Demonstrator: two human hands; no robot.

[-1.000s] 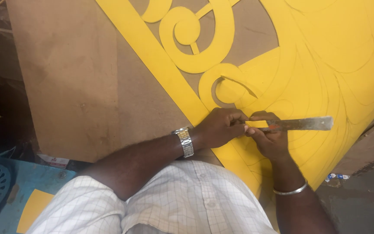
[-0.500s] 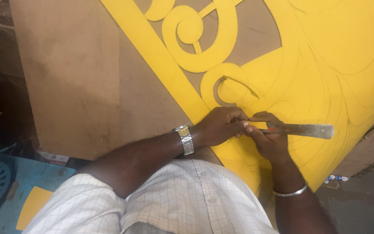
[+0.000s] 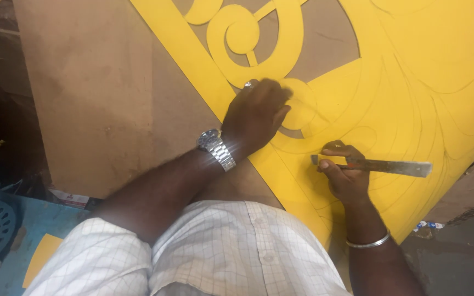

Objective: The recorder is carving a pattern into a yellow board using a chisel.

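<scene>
Head view shows the left hand [image 3: 256, 115] pressed flat on the yellow scroll-cut sheet [image 3: 412, 71] lying over the brown board [image 3: 100, 98], while the right hand [image 3: 346, 178] grips a flat steel ruler [image 3: 382, 166] near the sheet's lower edge.

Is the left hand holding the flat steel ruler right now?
No, the right hand grips the flat steel ruler, while the left hand presses on the yellow cut-out sheet.

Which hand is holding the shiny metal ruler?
The right hand, with the bangle, holds the metal ruler. The left hand, with the watch, rests flat on the yellow sheet.
</scene>
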